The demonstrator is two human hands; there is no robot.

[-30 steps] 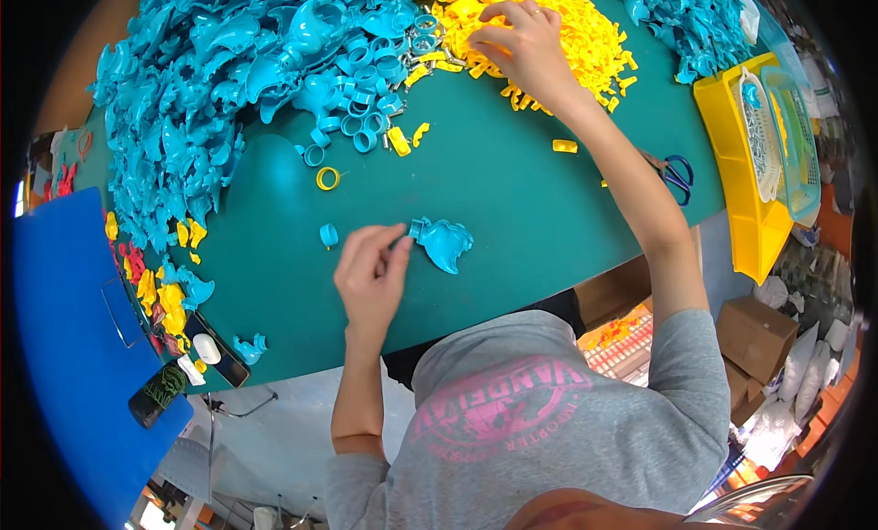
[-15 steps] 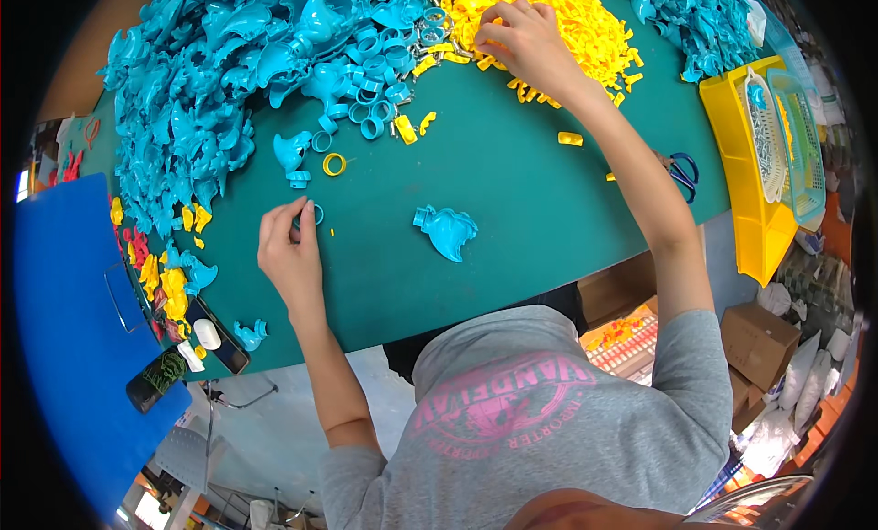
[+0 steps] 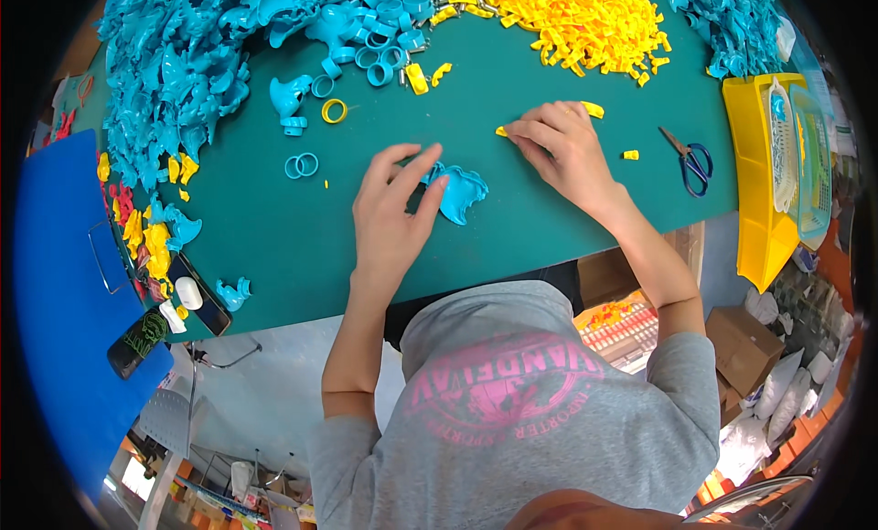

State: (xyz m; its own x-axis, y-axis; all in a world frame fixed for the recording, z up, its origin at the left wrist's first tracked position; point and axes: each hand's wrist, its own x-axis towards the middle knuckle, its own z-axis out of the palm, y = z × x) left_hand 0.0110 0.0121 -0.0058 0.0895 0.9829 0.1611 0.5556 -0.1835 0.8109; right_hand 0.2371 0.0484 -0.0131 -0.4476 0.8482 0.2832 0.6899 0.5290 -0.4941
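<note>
My left hand [image 3: 393, 205] reaches over a curved blue plastic part [image 3: 463, 194] on the green table, thumb and fingers apart. Its fingers hide the part's narrow end, and I cannot tell whether they touch it. To the right, my right hand [image 3: 565, 150] pinches a small yellow plastic piece [image 3: 501, 131] between thumb and fingertips. Another yellow piece [image 3: 593, 110] lies just beyond that hand. Left of my left hand lie two thin blue rings [image 3: 301, 166] side by side, a yellow ring [image 3: 335, 111] and another blue part [image 3: 289, 98].
A large heap of blue parts [image 3: 174, 82] covers the far left, with a yellow heap [image 3: 585, 27] at the back. Blue-handled scissors [image 3: 695, 169] lie on the right, near a yellow bin [image 3: 754, 182]. A phone [image 3: 208, 306] rests by the near left edge.
My left hand has left the blue ring, now beside another, and moved right to the blue part. My right hand has come back from the yellow heap with a yellow piece.
</note>
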